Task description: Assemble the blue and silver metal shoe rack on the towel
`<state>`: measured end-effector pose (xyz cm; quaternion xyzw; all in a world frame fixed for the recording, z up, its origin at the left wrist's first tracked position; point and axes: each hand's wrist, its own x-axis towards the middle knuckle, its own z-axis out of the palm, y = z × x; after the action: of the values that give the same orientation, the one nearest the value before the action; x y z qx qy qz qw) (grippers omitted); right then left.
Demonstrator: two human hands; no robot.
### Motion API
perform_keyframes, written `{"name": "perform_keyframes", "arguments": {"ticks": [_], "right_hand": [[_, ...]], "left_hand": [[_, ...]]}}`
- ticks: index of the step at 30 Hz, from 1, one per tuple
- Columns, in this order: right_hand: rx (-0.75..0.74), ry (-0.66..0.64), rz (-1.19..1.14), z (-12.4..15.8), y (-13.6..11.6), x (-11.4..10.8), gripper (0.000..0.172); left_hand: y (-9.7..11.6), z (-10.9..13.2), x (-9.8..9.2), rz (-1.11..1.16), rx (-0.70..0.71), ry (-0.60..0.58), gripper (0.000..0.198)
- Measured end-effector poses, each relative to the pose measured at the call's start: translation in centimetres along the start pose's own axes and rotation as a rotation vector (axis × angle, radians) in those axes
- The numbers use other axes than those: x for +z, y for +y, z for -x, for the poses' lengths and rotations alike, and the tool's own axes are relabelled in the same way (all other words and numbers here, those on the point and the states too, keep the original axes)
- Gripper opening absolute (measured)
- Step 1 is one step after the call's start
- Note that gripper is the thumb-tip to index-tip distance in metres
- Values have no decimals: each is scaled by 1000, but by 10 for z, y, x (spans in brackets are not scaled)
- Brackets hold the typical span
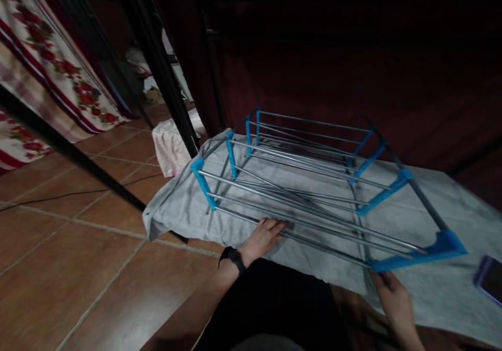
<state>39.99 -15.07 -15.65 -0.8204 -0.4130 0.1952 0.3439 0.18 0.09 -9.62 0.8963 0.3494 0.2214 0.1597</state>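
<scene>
Blue-ended rack rests on grey cloth

A dark red curtain hangs behind, a black post stands left, a phone lies right. Slim metal rods and blue end pieces form an open, boxy frame (the cloth beneath is creased). The left hand lies over the front rod, fingers together; the right hand curls its fingers at the near right corner, grip unclear on both

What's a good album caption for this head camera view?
Left hand and right hand at the near side of a blue-cornered rack on grey cloth.
</scene>
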Motion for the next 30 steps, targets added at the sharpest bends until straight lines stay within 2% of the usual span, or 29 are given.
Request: {"name": "perform_keyframes", "arguments": {"ticks": [3,5,7,8,9,10,12,14,17,22,26,30], "right_hand": [[13,-1,32,1,0,-2,53],[22,4,54,1,-1,-3,53],[23,3,59,0,0,-3,53],[20,0,56,0,0,-3,53],[15,-2,53,0,1,-4,53],[10,-4,51,0,1,-4,52],[0,1,42,1,0,-4,48],[-19,3,14,3,-2,-4,42],[-14,20,-22,6,-8,-3,39],[58,38,19,10,-14,1,48],[94,49,54,13,-19,3,52],[126,49,78,12,-27,5,52]], "left_hand": [[-10,34,-9,22,-95,178,30],[-29,60,-20,22,-287,413,27],[-55,81,-35,6,-529,709,26],[-69,87,-44,-8,-628,823,28],[-83,91,-52,-10,-693,887,34],[-96,92,-59,13,-730,907,42],[-114,88,-69,95,-734,851,53],[-121,80,-72,157,-724,792,55],[-113,70,-73,147,-770,792,52],[-99,65,-76,93,-820,790,49],[-100,64,-72,62,-847,783,45],[-103,64,-65,37,-877,785,50]]}}
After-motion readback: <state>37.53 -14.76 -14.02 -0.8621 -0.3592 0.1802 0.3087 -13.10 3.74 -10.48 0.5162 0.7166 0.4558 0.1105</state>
